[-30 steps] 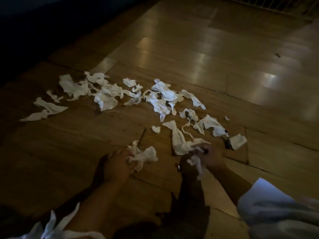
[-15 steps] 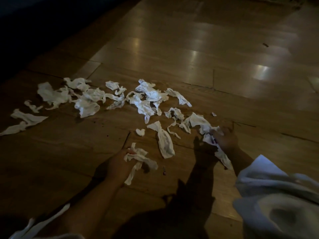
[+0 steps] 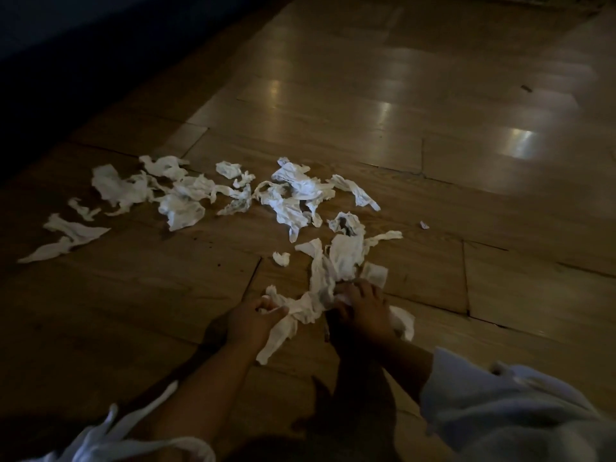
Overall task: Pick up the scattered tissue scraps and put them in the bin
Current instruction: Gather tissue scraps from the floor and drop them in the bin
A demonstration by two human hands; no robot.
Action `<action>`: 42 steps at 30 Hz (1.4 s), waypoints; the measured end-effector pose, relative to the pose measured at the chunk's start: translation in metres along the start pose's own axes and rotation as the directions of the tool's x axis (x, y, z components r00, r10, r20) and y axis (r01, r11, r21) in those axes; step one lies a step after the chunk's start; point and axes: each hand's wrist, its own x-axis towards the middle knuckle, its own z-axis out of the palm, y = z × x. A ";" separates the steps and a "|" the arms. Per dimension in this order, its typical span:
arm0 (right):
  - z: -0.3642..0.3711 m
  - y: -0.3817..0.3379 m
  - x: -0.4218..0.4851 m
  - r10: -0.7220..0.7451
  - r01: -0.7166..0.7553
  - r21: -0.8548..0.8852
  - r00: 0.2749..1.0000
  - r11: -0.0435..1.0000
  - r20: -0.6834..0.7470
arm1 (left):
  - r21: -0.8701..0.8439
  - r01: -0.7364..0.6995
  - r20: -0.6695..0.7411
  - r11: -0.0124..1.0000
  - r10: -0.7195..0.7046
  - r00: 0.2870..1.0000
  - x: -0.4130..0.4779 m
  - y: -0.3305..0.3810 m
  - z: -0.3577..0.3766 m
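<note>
Several white tissue scraps [image 3: 293, 198] lie scattered in a band across the dim wooden floor [image 3: 366, 135]. My left hand [image 3: 250, 320] grips a bunch of scraps [image 3: 286, 315], with one strip trailing down toward me. My right hand [image 3: 361, 310] holds a gathered clump of tissue [image 3: 343, 261] close beside the left hand, with more tissue showing under its wrist. The two bunches touch between my hands. More scraps lie at the far left [image 3: 66, 233]. No bin is in view.
A dark wall or piece of furniture [image 3: 66, 45] borders the floor at the upper left. My light sleeves [image 3: 500, 405] fill the bottom corners. A small dark speck [image 3: 526, 88] lies on the bare floor at the far right.
My right hand has come back from the right with its scraps and now meets the left hand. The scraps near the right hand were dragged inward into a clump.
</note>
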 end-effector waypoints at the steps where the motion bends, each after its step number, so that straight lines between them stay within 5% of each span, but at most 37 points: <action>1: 0.004 -0.003 0.001 -0.052 0.051 0.015 0.998 0.999 0.019 | -0.015 -0.015 0.000 1.000 0.015 1.000 0.000 -0.001 0.000; 5: -0.004 -0.028 0.005 -0.048 0.035 0.349 0.998 0.937 0.028 | -0.047 -0.044 0.010 0.998 0.044 0.999 0.002 0.001 -0.026; 12: -0.030 -0.130 0.013 -0.048 -0.099 0.730 0.983 0.676 0.177 | -0.147 -0.088 0.003 0.985 0.090 0.996 -0.013 0.012 -0.153; 18: -0.045 -0.268 0.013 -0.239 0.042 0.755 0.959 0.655 0.154 | -0.152 -0.143 -0.178 0.978 0.115 0.977 -0.066 0.007 -0.289; 23: -0.041 -0.409 -0.014 -0.440 0.080 0.863 0.881 0.499 0.173 | -0.217 -0.179 -0.353 0.960 0.094 0.931 -0.122 -0.023 -0.391; 29: -0.019 -0.557 -0.090 -0.626 0.115 0.895 0.752 0.432 0.205 | -0.194 -0.220 -0.672 0.956 0.034 0.740 -0.199 -0.083 -0.512; 38: 0.051 -0.727 -0.194 -0.746 -0.007 0.952 0.620 0.305 0.243 | -0.130 0.160 -0.851 0.979 -0.193 0.488 -0.287 -0.199 -0.591; 42: 0.089 -0.756 -0.224 -0.751 0.050 0.929 0.606 0.366 0.263 | -0.143 0.245 -0.817 0.959 -0.255 0.517 -0.296 -0.237 -0.597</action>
